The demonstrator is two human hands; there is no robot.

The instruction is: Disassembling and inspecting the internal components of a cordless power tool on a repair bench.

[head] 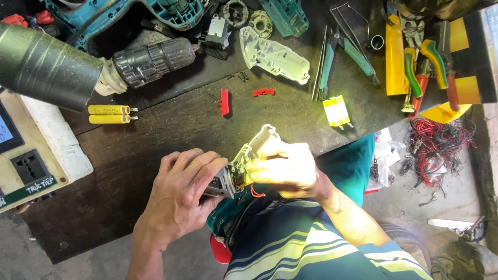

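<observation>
My left hand (179, 194) grips the grey motor end (220, 182) of a small power tool near the front edge of the dark workbench (155, 140). My right hand (285, 168) is wrapped around the tool's white plastic housing half (262, 139), pressing it against the motor. A bit of red wire shows below the two parts. A second white housing half (275, 56) lies farther back on the bench. Two small red plastic pieces (224, 101) (263, 92) lie between it and my hands.
Two yellow battery cells (109, 114) and a drill chuck (150, 61) lie at the left, beside a white socket box (36, 161). A yellow cell pack (336, 110), pliers and cutters (420, 57) sit at the right. Tangled red wires (436, 148) lie on the floor.
</observation>
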